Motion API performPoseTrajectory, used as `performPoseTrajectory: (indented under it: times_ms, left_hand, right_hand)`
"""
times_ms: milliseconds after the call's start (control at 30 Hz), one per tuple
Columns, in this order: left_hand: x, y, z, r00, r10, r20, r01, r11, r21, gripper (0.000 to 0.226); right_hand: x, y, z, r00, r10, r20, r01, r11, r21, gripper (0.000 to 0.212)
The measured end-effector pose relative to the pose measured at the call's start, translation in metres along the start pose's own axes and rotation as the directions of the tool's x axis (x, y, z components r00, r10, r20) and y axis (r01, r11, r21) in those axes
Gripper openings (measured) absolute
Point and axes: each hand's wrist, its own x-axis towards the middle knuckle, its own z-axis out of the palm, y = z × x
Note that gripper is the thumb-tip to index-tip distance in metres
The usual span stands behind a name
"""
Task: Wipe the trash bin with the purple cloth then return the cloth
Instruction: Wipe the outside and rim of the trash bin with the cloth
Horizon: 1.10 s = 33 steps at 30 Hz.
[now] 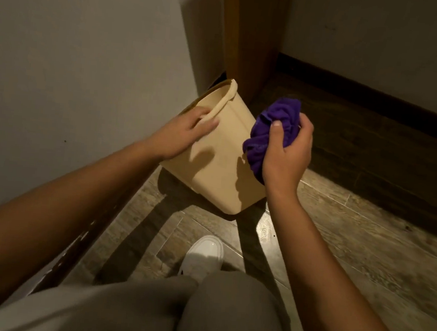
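Note:
A cream plastic trash bin (220, 165) stands tilted on the floor in the corner, its open top leaning toward the left wall. My left hand (180, 132) grips the bin's rim, fingers curled over the lip. My right hand (286, 153) holds a bunched purple cloth (269, 127) just to the right of the bin's side wall, close to it; whether the cloth touches the bin is unclear. The inside of the bin is hidden.
A white wall (75, 58) runs along the left. A wooden door frame (251, 35) stands behind the bin, and a dark skirting board (378, 100) lines the far wall. The floor is wood-look tile (352, 231). My white shoe (203, 254) and grey trousers fill the bottom.

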Motion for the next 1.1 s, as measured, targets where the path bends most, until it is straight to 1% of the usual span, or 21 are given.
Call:
performPoseTrajectory:
  times_ms: [33, 100, 133, 167, 200, 267, 300, 367, 400, 433, 500, 567, 633, 700, 733, 867, 933, 1000, 1100]
  left_hand:
    - [-0.018, -0.018, 0.003, 0.998, 0.025, -0.059, -0.023, 0.999, 0.029, 0.071]
    - [-0.044, -0.045, 0.014, 0.979, 0.021, -0.205, -0.003, 0.996, 0.086, 0.056]
    - [-0.049, -0.053, 0.022, 0.957, 0.024, -0.288, 0.005, 0.995, 0.099, 0.046]
    - [-0.046, -0.054, 0.028, 0.938, 0.045, -0.343, -0.011, 0.995, 0.1, 0.04]
    - [-0.037, -0.049, 0.03, 0.933, 0.072, -0.353, -0.041, 0.995, 0.095, 0.038]
    - [-0.021, -0.033, 0.028, 0.944, 0.109, -0.311, -0.079, 0.991, 0.107, 0.041]
    - [-0.016, -0.029, 0.025, 0.957, 0.093, -0.274, -0.073, 0.994, 0.084, 0.045]
    - [-0.02, -0.033, 0.014, 0.981, 0.005, -0.194, -0.023, 0.996, -0.087, 0.053]
    - [-0.032, -0.04, 0.011, 0.987, -0.019, -0.161, -0.004, 0.99, -0.141, 0.056]
    - [-0.048, -0.051, 0.014, 0.987, -0.031, -0.161, 0.009, 0.991, -0.136, 0.056]
    - [-0.073, -0.069, 0.028, 0.974, -0.067, -0.215, 0.064, 0.998, -0.023, 0.054]
    - [-0.077, -0.077, 0.047, 0.95, -0.115, -0.29, 0.129, 0.991, 0.03, 0.046]
    - [-0.068, -0.072, 0.057, 0.937, -0.069, -0.341, 0.097, 0.993, 0.065, 0.041]
    - [-0.063, -0.067, 0.06, 0.931, 0.035, -0.365, 0.017, 0.99, 0.138, 0.045]
    - [-0.064, -0.065, 0.06, 0.928, 0.075, -0.365, -0.021, 0.989, 0.149, 0.047]
    - [-0.06, -0.054, 0.046, 0.919, 0.185, -0.347, -0.151, 0.981, 0.124, 0.047]
    - [-0.051, -0.046, 0.037, 0.912, 0.212, -0.352, -0.172, 0.975, 0.142, 0.052]
    - [-0.042, -0.04, 0.032, 0.912, 0.211, -0.352, -0.164, 0.973, 0.16, 0.057]
    - [-0.034, -0.032, 0.03, 0.939, 0.189, -0.287, -0.144, 0.975, 0.172, 0.053]
  right_hand:
    - [0.001, 0.003, -0.001, 0.999, 0.031, 0.005, -0.031, 0.999, 0.003, 0.052]
    - [0.001, 0.011, -0.003, 0.996, 0.09, 0.016, -0.09, 0.996, -0.01, 0.052]
    - [0.0, 0.015, -0.003, 0.995, 0.097, 0.029, -0.097, 0.995, -0.023, 0.052]
    - [0.001, 0.018, -0.002, 0.995, 0.088, 0.036, -0.087, 0.996, -0.032, 0.052]
    - [0.003, 0.019, 0.001, 0.997, 0.066, 0.04, -0.065, 0.997, -0.043, 0.052]
    - [0.01, 0.02, 0.006, 0.999, 0.019, 0.044, -0.016, 0.998, -0.063, 0.051]
    - [0.014, 0.022, 0.006, 0.999, 0.012, 0.045, -0.009, 0.997, -0.072, 0.05]
    - [0.02, 0.029, 0.004, 0.999, 0.031, 0.042, -0.026, 0.994, -0.104, 0.05]
    - [0.02, 0.035, 0.002, 0.997, 0.055, 0.044, -0.049, 0.99, -0.134, 0.051]
    - [0.018, 0.04, -0.001, 0.995, 0.083, 0.051, -0.074, 0.984, -0.164, 0.051]
    - [0.012, 0.051, -0.004, 0.988, 0.144, 0.049, -0.131, 0.971, -0.2, 0.052]
    - [0.002, 0.061, -0.003, 0.982, 0.179, 0.052, -0.168, 0.971, -0.17, 0.051]
    - [-0.009, 0.067, -0.001, 0.978, 0.197, 0.065, -0.189, 0.976, -0.11, 0.05]
    - [-0.014, 0.072, -0.003, 0.977, 0.206, 0.06, -0.2, 0.975, -0.092, 0.05]
    - [-0.014, 0.074, -0.008, 0.976, 0.214, 0.045, -0.21, 0.974, -0.087, 0.05]
    - [0.005, 0.083, -0.041, 0.97, 0.239, -0.052, -0.243, 0.962, -0.125, 0.052]
    - [0.013, 0.092, -0.054, 0.964, 0.254, -0.075, -0.262, 0.954, -0.147, 0.053]
    - [0.017, 0.101, -0.057, 0.958, 0.276, -0.075, -0.284, 0.945, -0.162, 0.053]
    - [0.01, 0.113, -0.051, 0.929, 0.369, -0.002, -0.366, 0.92, -0.139, 0.052]
